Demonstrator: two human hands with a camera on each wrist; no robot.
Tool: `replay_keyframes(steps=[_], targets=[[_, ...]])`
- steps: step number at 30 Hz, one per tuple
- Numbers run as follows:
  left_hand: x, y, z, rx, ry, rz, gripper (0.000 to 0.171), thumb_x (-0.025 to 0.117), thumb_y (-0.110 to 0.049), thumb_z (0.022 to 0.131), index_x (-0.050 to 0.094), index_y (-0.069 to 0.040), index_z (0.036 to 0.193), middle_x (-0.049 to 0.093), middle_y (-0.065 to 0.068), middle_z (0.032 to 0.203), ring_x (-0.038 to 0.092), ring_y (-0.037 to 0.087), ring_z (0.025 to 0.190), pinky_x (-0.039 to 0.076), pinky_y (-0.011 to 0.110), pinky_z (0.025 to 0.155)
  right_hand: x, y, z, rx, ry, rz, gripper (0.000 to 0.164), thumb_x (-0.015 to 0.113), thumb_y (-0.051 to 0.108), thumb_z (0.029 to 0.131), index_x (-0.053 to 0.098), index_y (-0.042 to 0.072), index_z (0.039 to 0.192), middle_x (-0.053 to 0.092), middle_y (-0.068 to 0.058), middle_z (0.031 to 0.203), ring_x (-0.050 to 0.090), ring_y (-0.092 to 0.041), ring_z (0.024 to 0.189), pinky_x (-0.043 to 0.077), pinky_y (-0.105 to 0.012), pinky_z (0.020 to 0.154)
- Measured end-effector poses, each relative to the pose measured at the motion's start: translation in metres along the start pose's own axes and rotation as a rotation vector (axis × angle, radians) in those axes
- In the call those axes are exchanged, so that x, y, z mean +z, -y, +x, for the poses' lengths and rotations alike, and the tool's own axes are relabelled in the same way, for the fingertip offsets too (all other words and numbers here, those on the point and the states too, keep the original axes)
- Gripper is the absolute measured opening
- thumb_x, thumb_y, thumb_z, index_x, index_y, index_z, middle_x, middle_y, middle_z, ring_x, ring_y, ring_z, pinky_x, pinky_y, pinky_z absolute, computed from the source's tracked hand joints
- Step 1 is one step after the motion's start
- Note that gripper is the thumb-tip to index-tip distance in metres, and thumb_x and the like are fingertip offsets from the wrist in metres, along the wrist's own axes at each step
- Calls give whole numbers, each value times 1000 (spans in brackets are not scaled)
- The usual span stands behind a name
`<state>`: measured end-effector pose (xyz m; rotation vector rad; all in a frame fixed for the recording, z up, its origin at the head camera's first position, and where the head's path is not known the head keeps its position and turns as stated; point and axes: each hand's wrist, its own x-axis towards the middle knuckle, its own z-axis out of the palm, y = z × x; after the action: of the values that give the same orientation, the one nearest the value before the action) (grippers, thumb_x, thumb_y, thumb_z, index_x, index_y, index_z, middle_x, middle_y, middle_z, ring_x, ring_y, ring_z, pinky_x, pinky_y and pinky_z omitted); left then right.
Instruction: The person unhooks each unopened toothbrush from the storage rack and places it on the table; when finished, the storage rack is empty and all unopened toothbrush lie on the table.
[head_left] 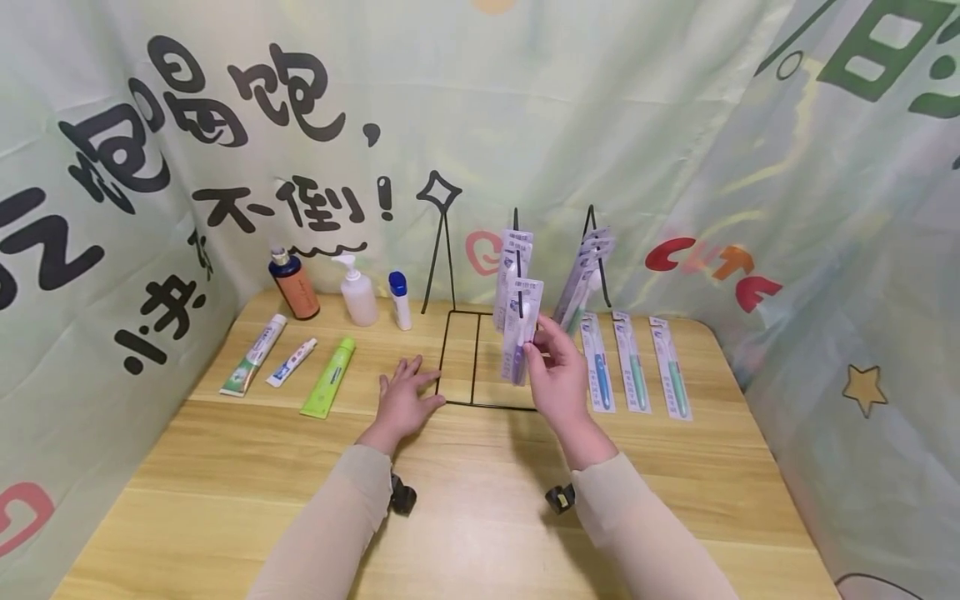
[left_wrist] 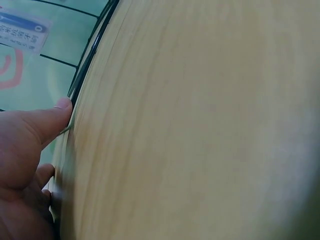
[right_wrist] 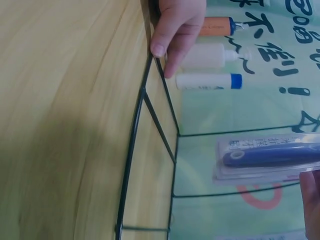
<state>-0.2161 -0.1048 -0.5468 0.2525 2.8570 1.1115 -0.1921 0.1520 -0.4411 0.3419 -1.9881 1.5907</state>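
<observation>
My right hand [head_left: 558, 367] pinches the edge of a packaged toothbrush [head_left: 519, 350] with a purple handle. A black prong of the wire display rack [head_left: 474, 367] shows in front of that pack's upper card. Behind it more toothbrush packs [head_left: 504, 283] hang on the rack, and another bunch [head_left: 577, 287] hangs to the right. On the table, my left hand [head_left: 405, 400] spreads its fingers at the rack's left base corner. In the left wrist view the left thumb [left_wrist: 50, 117] touches the black base wire [left_wrist: 90, 57]. The right wrist view shows the blue-purple handle [right_wrist: 270, 156] through clear plastic.
Three toothbrush packs [head_left: 633, 367] lie right of the rack. At left lie three toothpaste tubes [head_left: 330, 379]. Behind them stand an orange bottle [head_left: 298, 287], a white pump bottle [head_left: 358, 298] and a blue-capped white bottle [head_left: 400, 302]. A printed curtain [head_left: 637, 125] surrounds the table.
</observation>
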Motion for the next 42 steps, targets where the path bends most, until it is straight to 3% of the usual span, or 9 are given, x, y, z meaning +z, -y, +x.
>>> replay_keyframes(steps=[4,11,17,23,25,28,33,38,42], targets=[[0,0,0,2,-3,1,54,77,-32,98,65,-13,147,28,19,172,11,44,161,-7,73,121,-17,5,-6,-79,-34,-66,47,67,-19,92,68,0,134,75,-24,98,70,-25,86,55,-15,71],[-1,-3,-2,0,-2,-15,53,77,-31,98,65,-12,147,27,19,172,10,44,161,-8,73,121,-74,3,-23,-112,-173,-109,45,68,-24,88,62,-9,129,75,-23,94,65,1,86,53,-12,74],[-1,-3,-2,-2,4,-24,54,77,-31,99,64,-12,147,27,20,172,10,44,161,-8,73,121,-149,-6,-23,13,-378,-151,33,68,-22,88,69,-14,120,74,19,92,67,3,78,52,-9,69],[0,0,-1,3,-2,-11,54,77,-31,99,64,-12,147,27,20,172,10,44,161,-8,73,121,-220,-23,6,320,-489,-270,35,66,-8,97,73,0,130,70,24,85,62,0,75,49,-10,64],[1,1,0,4,-5,-10,53,77,-31,99,64,-12,147,27,20,172,10,45,161,-7,73,121,-238,-32,17,445,-464,-333,37,65,-2,99,72,5,135,68,24,85,61,0,76,49,-9,65],[2,1,0,3,-1,-17,54,77,-31,99,64,-12,147,27,20,172,10,45,161,-8,73,121,-260,-51,31,596,-330,-497,39,61,9,103,68,8,142,70,15,94,56,4,79,47,-9,66],[4,2,-1,6,6,-11,55,77,-32,98,64,-13,148,25,19,172,9,45,161,-8,73,121,-281,-85,48,686,-94,-745,45,53,15,104,63,2,146,69,-19,126,55,-5,88,43,-16,68],[3,2,0,-6,8,0,55,76,-33,99,63,-14,148,25,18,173,9,43,161,-9,72,122,-285,-113,62,727,26,-788,49,48,7,97,60,-9,142,63,-32,132,59,-33,106,45,-28,70],[1,2,2,-1,10,4,54,77,-33,99,63,-14,148,25,18,173,9,44,161,-8,72,122,-284,-128,65,802,75,-790,54,46,3,92,57,-12,143,57,-35,142,55,-42,120,52,-46,91]])
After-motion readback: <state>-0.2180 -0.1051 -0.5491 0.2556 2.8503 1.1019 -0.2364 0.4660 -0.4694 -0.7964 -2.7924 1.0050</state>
